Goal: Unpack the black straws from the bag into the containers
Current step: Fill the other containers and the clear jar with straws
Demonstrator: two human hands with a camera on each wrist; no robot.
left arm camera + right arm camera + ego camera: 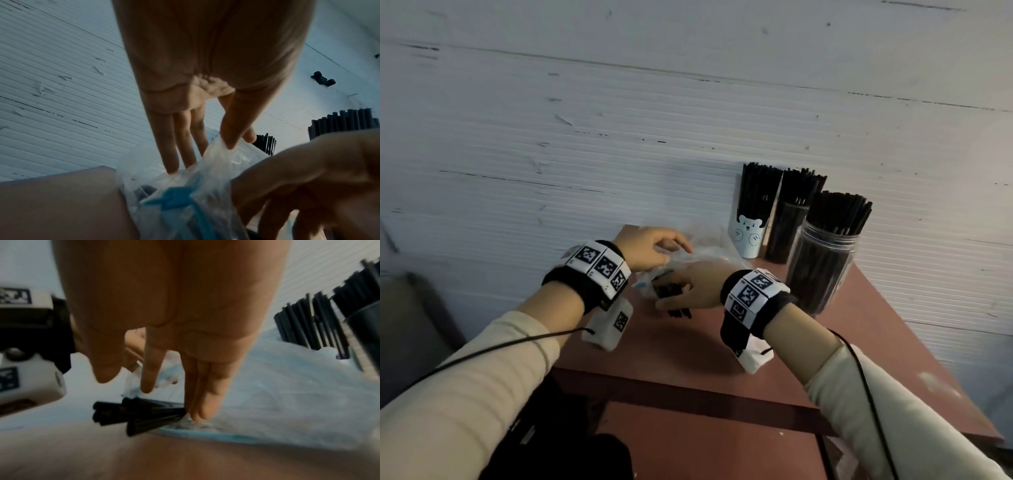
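Observation:
A clear plastic bag (709, 253) with a blue strip lies on the reddish table (688, 353). Several black straws (678, 311) stick out of its near end. In the left wrist view my left hand (236, 141) pinches a fold of the bag (242, 160) between thumb and forefinger; its other fingers lie straight against the plastic. My right hand (688, 287) hovers over the bag's mouth. In the right wrist view its straight fingertips (202, 412) touch the bag (287, 394) right where the straws (133, 417) emerge, with the thumb held apart.
Three containers stand at the table's back right, all packed with upright black straws: a white bear cup (748, 238), a dark tube (786, 236) and a clear jar (822, 270). A ribbed white wall (619, 120) runs behind. The table's near edge (688, 390) is below my wrists.

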